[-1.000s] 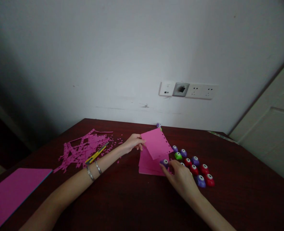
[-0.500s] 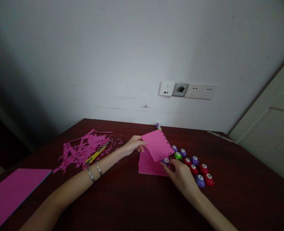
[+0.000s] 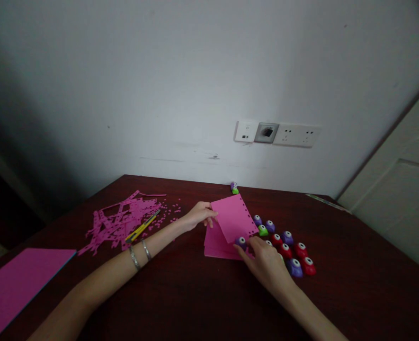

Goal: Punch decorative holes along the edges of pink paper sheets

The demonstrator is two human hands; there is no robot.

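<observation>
Currently, no writing is legible and no container shows. The left hand (image 3: 202,214) pinches the punched pink sheet (image 3: 233,217) by its left edge, above the paper stack (image 3: 220,241); the right hand (image 3: 266,259), curled, grips a purple punch (image 3: 241,243) at the sheet's near corner.

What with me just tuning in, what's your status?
Left hand gripping punched pink sheet. Right hand holding purple punch at sheet's near edge. Other punches crowd close by on the right.

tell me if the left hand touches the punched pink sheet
Touching: head view shows the left hand pinching the punched pink sheet by its left edge, thumb on top.
</observation>
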